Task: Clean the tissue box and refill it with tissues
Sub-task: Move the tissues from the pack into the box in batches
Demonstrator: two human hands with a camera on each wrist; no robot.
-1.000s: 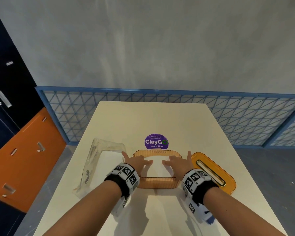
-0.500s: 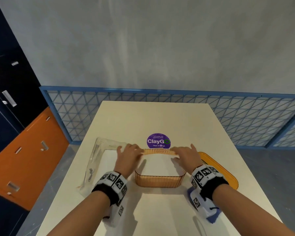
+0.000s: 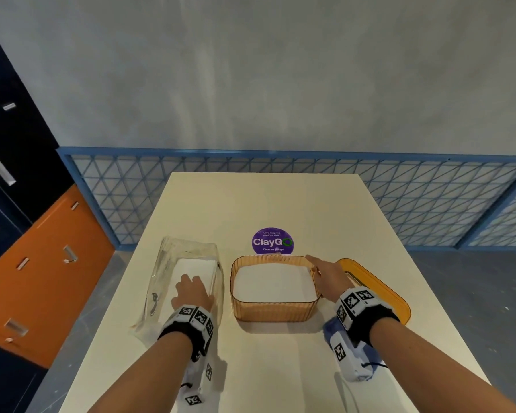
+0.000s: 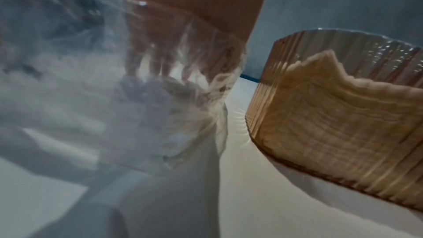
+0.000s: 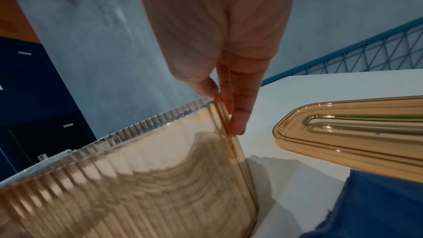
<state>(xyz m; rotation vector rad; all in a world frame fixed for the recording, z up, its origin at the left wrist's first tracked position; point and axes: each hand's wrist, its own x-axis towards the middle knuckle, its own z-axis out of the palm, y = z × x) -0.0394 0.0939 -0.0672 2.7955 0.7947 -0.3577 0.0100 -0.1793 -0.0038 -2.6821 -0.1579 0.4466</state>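
The amber ribbed tissue box stands mid-table without its lid, and a white tissue stack fills it. In the right wrist view my right hand pinches the box at its far right corner, thumb inside the rim and fingers outside. My right hand shows at the same spot from the head. My left hand rests on the clear plastic bag left of the box, over the white tissues in it. Through the plastic, the left wrist view shows its fingers fairly straight beside the box.
The amber lid with a slot lies flat right of the box, also in the right wrist view. A blue cloth lies under my right wrist. A purple sticker marks the cream table. A blue mesh fence runs behind.
Both hands were on the tissues inside the box. My left hand has moved left onto the plastic bag, and my right hand has shifted to the box's right wall.
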